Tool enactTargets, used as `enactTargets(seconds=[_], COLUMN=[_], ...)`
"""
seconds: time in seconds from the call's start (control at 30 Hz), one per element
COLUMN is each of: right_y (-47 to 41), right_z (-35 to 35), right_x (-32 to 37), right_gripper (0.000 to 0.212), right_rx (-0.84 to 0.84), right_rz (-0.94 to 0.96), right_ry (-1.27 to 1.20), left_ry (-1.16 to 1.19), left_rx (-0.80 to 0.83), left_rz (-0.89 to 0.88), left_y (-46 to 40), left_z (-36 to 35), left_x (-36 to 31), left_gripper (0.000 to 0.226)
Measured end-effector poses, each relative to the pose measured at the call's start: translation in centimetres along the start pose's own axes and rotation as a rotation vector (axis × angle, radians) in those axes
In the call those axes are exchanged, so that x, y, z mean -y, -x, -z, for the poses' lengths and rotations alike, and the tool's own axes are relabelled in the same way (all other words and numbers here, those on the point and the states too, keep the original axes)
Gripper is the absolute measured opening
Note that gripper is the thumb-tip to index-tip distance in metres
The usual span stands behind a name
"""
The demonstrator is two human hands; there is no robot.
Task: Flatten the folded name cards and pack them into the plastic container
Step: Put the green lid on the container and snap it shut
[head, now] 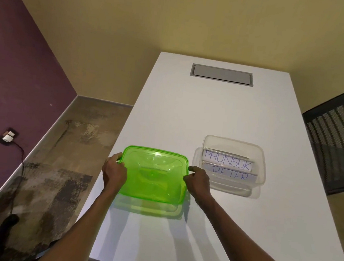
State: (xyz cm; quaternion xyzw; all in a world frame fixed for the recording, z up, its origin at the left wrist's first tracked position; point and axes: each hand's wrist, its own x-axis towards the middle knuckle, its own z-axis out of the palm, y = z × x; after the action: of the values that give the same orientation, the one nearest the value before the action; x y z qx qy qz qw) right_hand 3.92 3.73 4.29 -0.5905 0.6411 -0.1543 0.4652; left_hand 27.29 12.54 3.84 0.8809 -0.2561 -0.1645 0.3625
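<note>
A: Lid?
B: Translucent green lid (154,174), rounded-square, glossy, raised just off the white table (240,234). Left hand (114,172) and right hand (198,181) gripped opposite edges, fingers curled round the rim.
A: Container?
B: Clear plastic container (233,162), just right of the lid, open-topped. White paper cards inside, lettered "PHUNSUK" (226,162) and "PETER" (229,173).

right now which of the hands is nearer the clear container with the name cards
Right. The right hand grips the green lid's right edge, just beside the clear container. The left hand grips the lid's left edge, with the whole lid between it and the container.
</note>
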Motion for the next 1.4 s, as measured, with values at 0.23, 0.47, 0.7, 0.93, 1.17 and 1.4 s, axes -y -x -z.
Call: enactTargets(seconds=[0.23,0.47,0.7,0.93,1.17,1.4], right_y=[-1.8,-4.3,-6.1,-7.6,-8.0,-8.6], right_z=[7.3,15.5,21.7,25.6,27.8,29.6], right_x=[1.3,1.1,1.1,0.9,0.9,2.0], right_gripper=[0.043,0.041,0.040,0.022,0.040,0.051], right_rx=[-0.129,-0.187,-0.194,-0.161,-0.095,0.159], right_rz=[0.105,0.169,0.202,0.169,-0.172,-0.245], right_ry=[-0.053,-0.166,-0.224,-0.449,-0.601,-0.902], left_ry=[0.232,0.567,0.607,0.679,0.720,0.781], left_rx=[-0.024,0.046,0.157,0.134,0.108,0.175], left_rz=[-0.052,0.026,-0.047,-0.133,-0.279,-0.441], left_y=[0.8,2.2,4.0,4.6,5.5,6.1], left_z=[-1.6,-4.1,-6.2,-7.5,-8.2,-7.4], left_x=[-7.6,-15.3,-21.4,-25.4,-27.9,-29.1], left_gripper=[0.039,0.034,0.034,0.030,0.029,0.030])
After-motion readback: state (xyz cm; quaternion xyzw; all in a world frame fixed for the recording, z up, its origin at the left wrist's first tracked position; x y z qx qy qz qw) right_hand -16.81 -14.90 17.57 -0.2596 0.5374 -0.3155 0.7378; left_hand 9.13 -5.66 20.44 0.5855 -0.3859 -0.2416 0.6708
